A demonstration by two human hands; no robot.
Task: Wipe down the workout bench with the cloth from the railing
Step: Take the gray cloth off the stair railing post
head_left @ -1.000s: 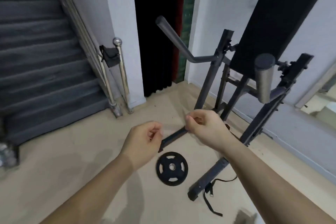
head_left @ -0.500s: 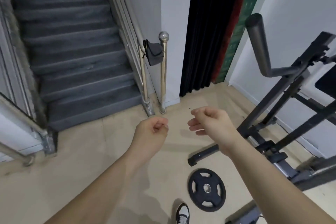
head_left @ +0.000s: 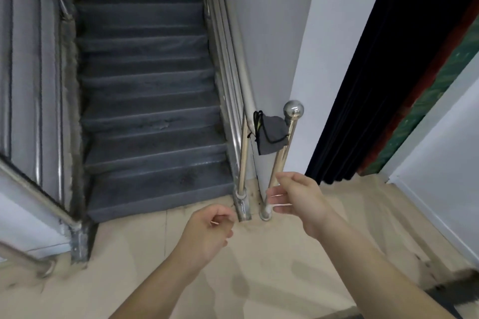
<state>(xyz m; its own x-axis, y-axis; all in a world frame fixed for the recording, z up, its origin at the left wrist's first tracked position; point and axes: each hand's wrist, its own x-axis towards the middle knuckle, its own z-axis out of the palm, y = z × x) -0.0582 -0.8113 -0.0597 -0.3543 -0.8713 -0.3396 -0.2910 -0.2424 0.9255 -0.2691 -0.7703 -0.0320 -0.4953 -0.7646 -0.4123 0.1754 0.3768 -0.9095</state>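
A dark grey cloth [head_left: 272, 134] hangs over the lower end of the steel stair railing [head_left: 233, 65], beside the post with a ball top [head_left: 293, 110]. My right hand [head_left: 300, 197] is held out below the cloth, in front of the post's foot, fingers loosely extended and holding nothing. My left hand [head_left: 207, 230] is lower and to the left, fingers loosely curled, holding nothing. The workout bench is out of view.
Grey carpeted stairs [head_left: 147, 101] rise ahead on the left. A white wall corner [head_left: 324, 59] and a black curtain [head_left: 388, 72] stand to the right. A second railing [head_left: 33, 189] runs at the far left. The floor [head_left: 259, 280] is beige.
The view has swung left, away from the bench and weight plate, toward the stairs. The cloth on the railing is closer. My right hand has risen toward the railing post.
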